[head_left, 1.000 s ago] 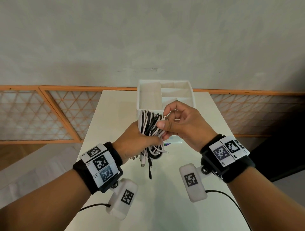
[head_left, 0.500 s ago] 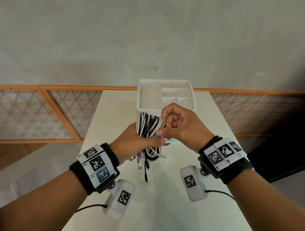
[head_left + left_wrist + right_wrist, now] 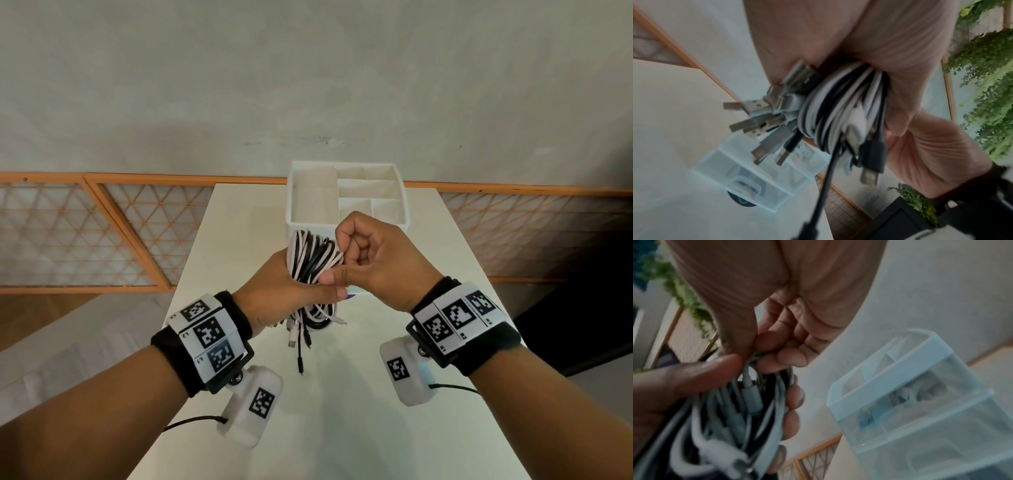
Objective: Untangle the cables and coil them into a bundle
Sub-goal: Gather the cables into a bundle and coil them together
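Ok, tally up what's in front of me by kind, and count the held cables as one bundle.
Hands: 2, left hand and right hand
Cable bundle: 1 (black and white cables; single cables too overlapped to count)
Compartment box: 1
Table: 1
Total: 5

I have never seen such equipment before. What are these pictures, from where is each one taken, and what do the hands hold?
No machine here: a person works with bare hands, wearing wristbands with printed markers and small cameras. The wide picture comes from a head camera looking down; the two close pictures come from the wrist cameras. The left hand grips a coiled bundle of black and white cables, plugs hanging below. The right hand pinches strands at the bundle's top. On the white table stands a translucent organizer box with compartments.
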{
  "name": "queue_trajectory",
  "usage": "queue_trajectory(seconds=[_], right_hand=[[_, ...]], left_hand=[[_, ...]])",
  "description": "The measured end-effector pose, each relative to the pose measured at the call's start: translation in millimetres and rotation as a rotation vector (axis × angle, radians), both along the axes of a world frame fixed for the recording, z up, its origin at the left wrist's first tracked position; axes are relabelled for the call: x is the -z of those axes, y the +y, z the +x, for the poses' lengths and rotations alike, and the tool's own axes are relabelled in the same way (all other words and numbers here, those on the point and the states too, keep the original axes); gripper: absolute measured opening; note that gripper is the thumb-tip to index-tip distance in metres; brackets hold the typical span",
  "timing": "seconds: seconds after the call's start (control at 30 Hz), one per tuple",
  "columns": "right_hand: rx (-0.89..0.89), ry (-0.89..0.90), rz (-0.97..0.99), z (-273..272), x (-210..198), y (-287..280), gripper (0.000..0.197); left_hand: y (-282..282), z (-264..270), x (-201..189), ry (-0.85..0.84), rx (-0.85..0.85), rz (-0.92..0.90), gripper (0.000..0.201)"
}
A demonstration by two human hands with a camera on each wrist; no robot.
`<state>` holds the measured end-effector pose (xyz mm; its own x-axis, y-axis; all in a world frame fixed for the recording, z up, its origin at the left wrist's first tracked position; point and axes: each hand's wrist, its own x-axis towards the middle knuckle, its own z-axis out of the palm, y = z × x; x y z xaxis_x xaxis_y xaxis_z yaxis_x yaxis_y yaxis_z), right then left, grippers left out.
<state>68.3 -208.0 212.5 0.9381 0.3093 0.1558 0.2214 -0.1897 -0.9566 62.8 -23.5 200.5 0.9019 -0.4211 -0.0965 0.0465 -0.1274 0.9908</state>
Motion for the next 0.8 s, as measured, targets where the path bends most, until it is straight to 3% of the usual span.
queue_trajectory(seconds=[0.17,0.23,0.3,0.4,0.67,0.8], right_hand=[[0.166,-0.004,-0.007,-2,15,6,0.048],[0.177,0.056,-0.002,-4,19,10,0.072],[0.048,0.128,-0.011,-7,21,17,0.092],[-0.065,0.132,-0.002,-10,17,30,0.090],[0.147,0.054,-0.037,-4,31,38,0.075],[0.226,0.035,-0.173,-3,29,37,0.070]], left_hand=[[-3,-3,-2,-0.049,-0.029,-0.037,0.021],[-6,-1,-6,-0.056,-0.084,-0.101,0.022],[-8,3,-7,-0.025,-0.158,-0.156,0.018],[-13,5,-3,0.019,-0.221,-0.174,0.012],[-21,0,5,0.201,-0.203,-0.251,0.019],[-25,-1,10,0.104,-0.400,-0.199,0.036]])
